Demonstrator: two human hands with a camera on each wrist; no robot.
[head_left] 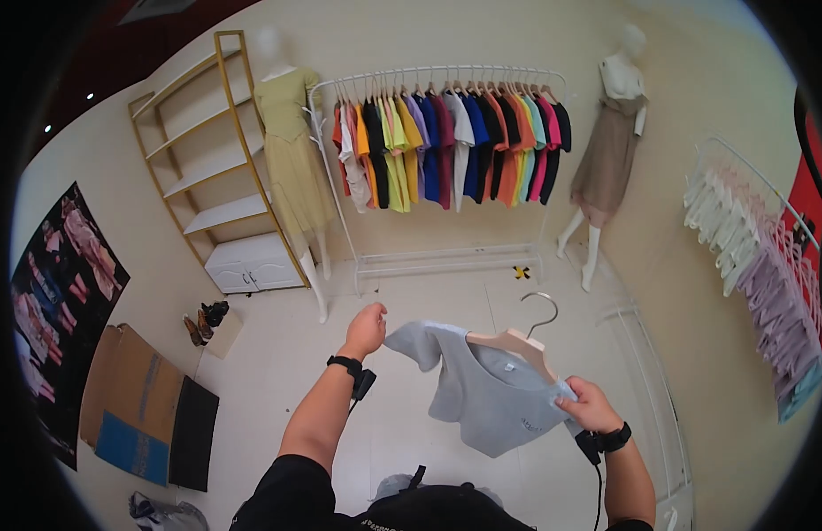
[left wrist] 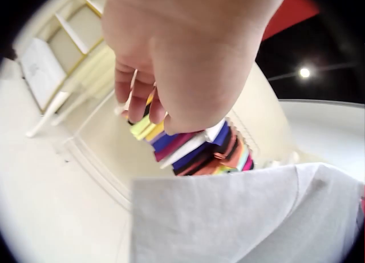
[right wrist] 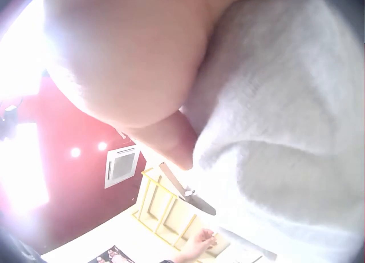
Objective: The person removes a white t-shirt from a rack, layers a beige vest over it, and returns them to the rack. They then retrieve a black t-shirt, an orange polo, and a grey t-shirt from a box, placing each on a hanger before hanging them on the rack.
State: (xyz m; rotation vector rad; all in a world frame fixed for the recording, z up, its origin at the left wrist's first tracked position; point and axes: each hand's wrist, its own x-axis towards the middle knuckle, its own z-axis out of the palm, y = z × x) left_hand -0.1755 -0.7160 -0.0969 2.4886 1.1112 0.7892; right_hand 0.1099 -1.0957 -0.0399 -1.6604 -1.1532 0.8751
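A light grey-blue short-sleeved top (head_left: 495, 398) hangs in front of the person on a wooden hanger (head_left: 515, 343) with a metal hook. The right hand (head_left: 591, 406) grips its shoulder at the right end of the hanger, thumb on the front. In the right wrist view the right hand (right wrist: 131, 57) holds the bunched cloth (right wrist: 274, 114). Beside the other sleeve, the left hand (head_left: 367, 329) is raised with nothing in it. The left wrist view shows the left hand (left wrist: 177, 57) with loosely bent fingers, above the grey fabric (left wrist: 228, 211) and apart from it.
Ahead stands a white rail (head_left: 446, 68) of colourful shirts, with a mannequin (head_left: 291, 150) on its left and another (head_left: 606, 150) on its right. A gold-framed shelf (head_left: 225, 159) is at the left, a cardboard box (head_left: 132, 380) lower left, and another clothes rail (head_left: 756, 173) at the right.
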